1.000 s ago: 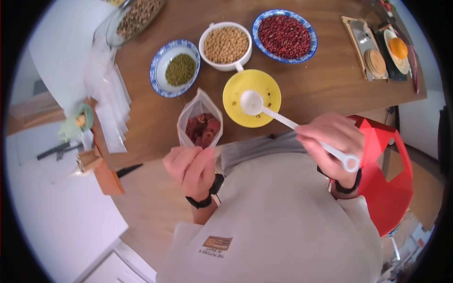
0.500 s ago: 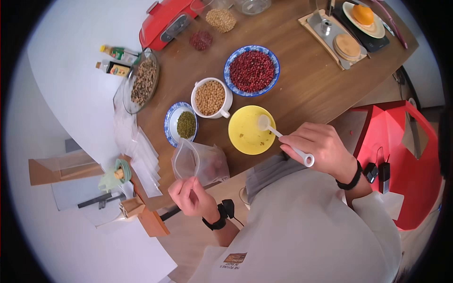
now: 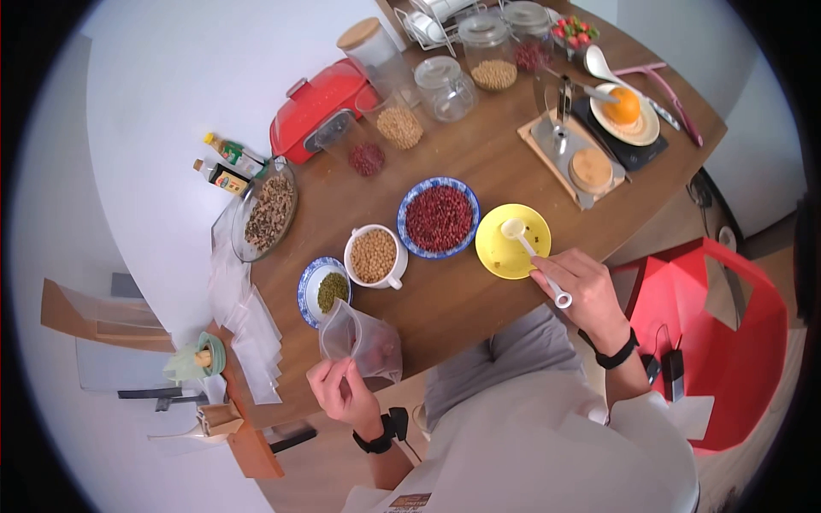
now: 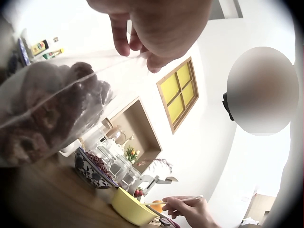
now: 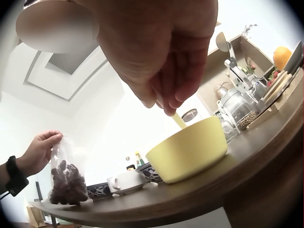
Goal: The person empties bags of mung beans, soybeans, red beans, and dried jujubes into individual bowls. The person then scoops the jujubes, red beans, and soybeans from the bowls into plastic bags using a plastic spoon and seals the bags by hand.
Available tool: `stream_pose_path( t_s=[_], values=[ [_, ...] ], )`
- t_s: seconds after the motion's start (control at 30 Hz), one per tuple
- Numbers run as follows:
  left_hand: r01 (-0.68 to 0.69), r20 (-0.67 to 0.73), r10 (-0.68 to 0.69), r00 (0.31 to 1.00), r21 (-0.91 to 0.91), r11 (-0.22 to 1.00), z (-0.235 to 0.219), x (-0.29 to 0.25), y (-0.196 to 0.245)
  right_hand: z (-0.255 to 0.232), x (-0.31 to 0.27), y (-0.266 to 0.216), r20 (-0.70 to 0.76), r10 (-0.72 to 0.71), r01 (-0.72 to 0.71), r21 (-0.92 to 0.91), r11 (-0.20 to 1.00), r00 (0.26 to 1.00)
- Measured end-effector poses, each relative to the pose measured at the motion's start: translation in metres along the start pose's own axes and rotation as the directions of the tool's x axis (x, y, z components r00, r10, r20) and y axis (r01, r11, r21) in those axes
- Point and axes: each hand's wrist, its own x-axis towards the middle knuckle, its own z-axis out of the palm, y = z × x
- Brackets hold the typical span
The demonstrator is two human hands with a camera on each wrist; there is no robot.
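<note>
My left hand [image 3: 346, 395] pinches the top edge of a clear plastic bag [image 3: 372, 342], whose mouth gapes in the head view. Dark red, wrinkled dried fruits [image 4: 52, 109] fill its lower part. With its fingers, my right hand [image 3: 583, 292] holds a long white measuring spoon [image 3: 540, 259] by the handle. The spoon's bowl end lies inside a yellow bowl [image 3: 489, 259], where a few small dark bits show. Beside it stand a blue-rimmed bowl [image 3: 436, 255] of red beans, a white handled cup [image 3: 395, 281] of soybeans and a blue-and-white bowl [image 3: 304, 309] of green mung beans.
Flat plastic bags [image 3: 256, 342] lie along the left edge, near a glass dish [image 3: 240, 229] of mixed grain. Farther back are a red cooker [image 3: 321, 107] and several jars [image 3: 487, 56]. An orange [image 3: 623, 106] sits on a plate at right, near a red chair [image 3: 735, 359].
The yellow bowl has moved right, away from the soybean cup, with the spoon still in it and my right hand beside it. My left hand keeps its pinch. The head view has shifted.
</note>
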Motion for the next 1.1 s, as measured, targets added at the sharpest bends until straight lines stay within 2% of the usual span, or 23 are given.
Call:
stream_pose_path(
  t_s=[0.1,0.37,0.43,0.47,0.53,0.77,0.8,0.87,0.93,0.97,1.03,1.1],
  values=[
    [-0.05,-0.024,0.05,0.998,0.004,0.999,0.003,0.004,0.002,0.008,0.011,0.016,-0.035,-0.024,0.024,-0.009,1.0,0.999],
    [-0.022,-0.031,0.021,0.999,-0.035,0.999,0.001,0.002,0.003,0.025,0.048,0.04,0.021,-0.133,0.134,-0.01,0.991,0.991],
    [-0.087,-0.012,0.087,0.996,-0.023,0.996,0.0,0.003,0.005,0.027,0.055,0.043,0.076,-0.114,0.115,-0.015,0.993,0.991],
    [-0.07,-0.024,0.069,0.997,-0.024,0.997,-0.001,0.002,0.005,0.029,0.056,0.045,0.092,-0.128,0.13,-0.017,0.991,0.988],
    [-0.102,0.027,0.103,0.994,-0.02,0.995,-0.004,0.001,0.005,0.031,0.059,0.049,0.143,-0.069,0.067,0.019,0.998,0.987],
    [-0.055,-0.007,0.055,0.998,-0.035,0.998,-0.006,0.0,0.009,0.031,0.069,0.061,0.227,-0.076,0.06,0.076,0.995,0.971],
    [-0.062,-0.001,0.063,0.998,-0.037,0.997,-0.006,0.001,0.009,0.03,0.071,0.063,0.273,-0.079,0.062,0.07,0.996,0.959],
    [-0.055,-0.006,0.054,0.999,-0.036,0.998,-0.007,0.003,0.012,0.025,0.073,0.064,0.332,-0.096,0.079,0.065,0.995,0.938],
    [-0.078,0.036,0.08,0.996,-0.044,0.996,-0.01,0.006,0.014,0.017,0.072,0.06,0.361,-0.044,0.015,0.082,0.996,0.932],
    [-0.061,0.022,0.062,0.998,-0.035,0.998,-0.01,0.006,0.013,0.009,0.072,0.058,0.375,-0.062,0.031,0.089,0.996,0.925],
    [-0.083,0.009,0.083,0.996,-0.028,0.996,-0.011,0.006,0.011,-0.018,0.077,0.046,0.338,0.011,-0.016,0.013,1.0,0.941],
    [-0.075,-0.007,0.075,0.997,-0.025,0.997,-0.011,0.01,0.01,-0.06,0.091,0.008,0.339,0.148,-0.153,-0.014,0.988,0.929]
  ],
)
